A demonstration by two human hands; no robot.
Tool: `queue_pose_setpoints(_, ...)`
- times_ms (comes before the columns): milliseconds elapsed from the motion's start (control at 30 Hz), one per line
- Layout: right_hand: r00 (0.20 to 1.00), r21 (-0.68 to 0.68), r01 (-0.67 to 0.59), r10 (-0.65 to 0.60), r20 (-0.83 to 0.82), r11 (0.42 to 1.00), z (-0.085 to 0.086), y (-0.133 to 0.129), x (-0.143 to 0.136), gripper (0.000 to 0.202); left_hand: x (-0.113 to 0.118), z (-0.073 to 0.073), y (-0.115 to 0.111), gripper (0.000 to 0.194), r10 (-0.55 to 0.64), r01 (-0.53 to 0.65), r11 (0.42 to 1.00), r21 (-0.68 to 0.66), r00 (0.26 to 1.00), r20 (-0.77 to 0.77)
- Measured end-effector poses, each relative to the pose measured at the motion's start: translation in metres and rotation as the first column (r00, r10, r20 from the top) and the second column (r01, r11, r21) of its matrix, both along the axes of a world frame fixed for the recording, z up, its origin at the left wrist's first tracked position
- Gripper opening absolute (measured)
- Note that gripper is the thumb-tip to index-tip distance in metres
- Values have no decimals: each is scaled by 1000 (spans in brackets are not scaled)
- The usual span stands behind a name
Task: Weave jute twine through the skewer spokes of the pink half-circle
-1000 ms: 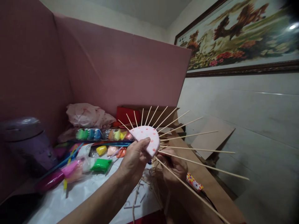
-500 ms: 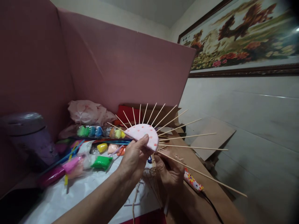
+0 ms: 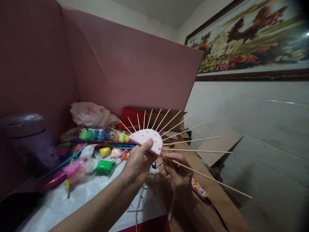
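A pale pink half-disc [image 3: 145, 136] with red dots is held up in front of me, thin wooden sticks [image 3: 184, 120] fanning out from its curved edge. My left hand [image 3: 137, 159] grips its lower part, thumb on the spotted face. Just to the right, my right hand [image 3: 180, 175] is closed, thumb and forefinger pinching brown twine [image 3: 159, 177] close to the base of the lowest stick [image 3: 214, 179]. Loose twine hangs below in loops and a long strand. Part of the right-hand fingers is in shadow.
Packets of coloured clay [image 3: 105, 167] lie on white sheeting to the left, near a purple flask [image 3: 27, 145]. At right is a flower-patterned handle [image 3: 199, 188] with a black cord. A pink panel [image 3: 130, 67] stands behind; the tiled wall [image 3: 265, 109] is on the right.
My right hand has risen slightly toward the half-disc's lower right corner, its fingers now at the base of the lowest stick. The left hand keeps its grip, nearly unmoved.
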State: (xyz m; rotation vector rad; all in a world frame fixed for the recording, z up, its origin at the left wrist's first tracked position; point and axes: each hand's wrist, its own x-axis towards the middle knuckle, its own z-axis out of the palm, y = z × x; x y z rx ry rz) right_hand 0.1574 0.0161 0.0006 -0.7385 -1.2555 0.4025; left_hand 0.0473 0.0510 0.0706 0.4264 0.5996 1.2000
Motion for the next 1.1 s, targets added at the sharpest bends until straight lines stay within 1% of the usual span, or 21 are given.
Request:
queue_pose_setpoints(100,998,-10,4,-3,57,1000,2,1,4,20,0,-2,1,6,-21,21,1000,0,1000,-19)
queue_pose_setpoints(300,991,20,-22,19,131,1000,1,2,7,24,1,-5,1,4,-52,52,998,-21,998,-29)
queue_pose_setpoints(433,978,54,42,-52,201,998,1,1,8,25,1,-7,1,2,-64,63,998,-18,997,-35)
queue_pose_setpoints(500,975,38,51,-58,216,998,0,1,7,27,2,-8,2,3,-65,64,998,-21,997,-40)
queue_pose_setpoints(667,986,-34,38,-32,164,999,-3,0,4,21,2,-8,3,5,-66,65,998,-17,996,-64)
queue_pose_setpoints(733,990,-61,12,-3,144,998,-4,0,4,18,2,-7,2,5,-68,67,998,-11,995,-69)
queue_pose_setpoints(800,992,-62,-12,19,122,998,-4,0,4,16,2,-7,1,5,-71,70,997,-9,995,-75)
queue_pose_setpoints(967,994,-19,-23,25,102,1000,-1,0,4,14,1,-8,1,4,-66,67,998,17,994,-86)
queue_pose_setpoints(1100,997,-75,-34,39,65,997,1,-1,5,18,1,-9,0,7,-72,76,996,41,994,-79)
